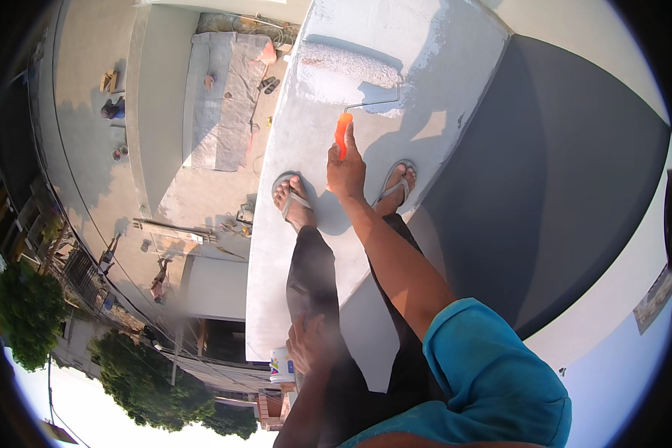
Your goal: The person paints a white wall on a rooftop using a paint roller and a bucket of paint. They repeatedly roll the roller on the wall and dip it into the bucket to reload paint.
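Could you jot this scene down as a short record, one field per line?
Right hand: gripping the orange handle of a paint roller
Roller position: amid white patches on the pale surface
Left hand: against a dark trouser leg
Feet: in sandals, on that surface
Near left hand: white container
Farther below: pale sheet, people

The roller (351, 63) blocks most of the ledge's (291, 131) width, its left end close to the left edge; a wider gap opens between its frame side and the right edge. The right hand (345, 170) stands mid-ledge, with free room on its left up to the left edge. Below, the left foot (297, 200) near that edge and the right foot (397, 187) near the right edge narrow the way. The bucket (281, 366) and left leg (313, 280) hem in the left hand (308, 342).
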`<action>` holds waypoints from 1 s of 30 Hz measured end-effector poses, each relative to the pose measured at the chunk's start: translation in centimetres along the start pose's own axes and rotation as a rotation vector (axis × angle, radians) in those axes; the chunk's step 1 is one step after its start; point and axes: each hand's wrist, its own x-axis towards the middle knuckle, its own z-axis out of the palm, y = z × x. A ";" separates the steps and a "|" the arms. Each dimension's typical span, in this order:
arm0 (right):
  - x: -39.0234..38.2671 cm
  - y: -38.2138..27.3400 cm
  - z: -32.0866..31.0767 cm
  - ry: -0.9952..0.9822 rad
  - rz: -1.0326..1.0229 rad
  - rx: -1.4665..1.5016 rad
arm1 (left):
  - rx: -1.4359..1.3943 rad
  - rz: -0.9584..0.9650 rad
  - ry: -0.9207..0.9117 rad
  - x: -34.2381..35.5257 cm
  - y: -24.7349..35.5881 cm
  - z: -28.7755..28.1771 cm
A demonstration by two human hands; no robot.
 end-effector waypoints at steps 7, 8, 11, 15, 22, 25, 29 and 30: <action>-3.0 3.1 2.6 0.118 -0.159 0.022 | -0.003 0.005 0.010 0.2 0.0 0.5; -1.7 2.5 2.5 0.112 -0.148 0.037 | -0.015 -0.001 0.003 0.2 -0.3 0.8; 3.5 -0.4 1.3 0.130 -0.130 0.044 | -0.031 -0.012 -0.034 0.1 0.3 -0.1; 9.3 -5.0 -1.4 0.121 -0.069 0.061 | -0.060 -0.039 -0.064 0.1 0.0 0.0; 17.2 -11.6 -5.5 0.142 -0.073 0.177 | -0.076 -0.037 -0.057 0.2 0.4 -0.5; 19.3 -14.2 -7.3 0.126 -0.065 0.245 | -0.082 -0.033 -0.057 0.2 0.5 -0.7; 20.7 -15.0 -8.7 0.113 -0.049 0.267 | -0.090 -0.026 -0.055 0.1 0.5 -0.6; 20.8 -14.9 -8.7 0.110 -0.052 0.264 | -0.094 -0.026 -0.055 0.1 0.5 -0.5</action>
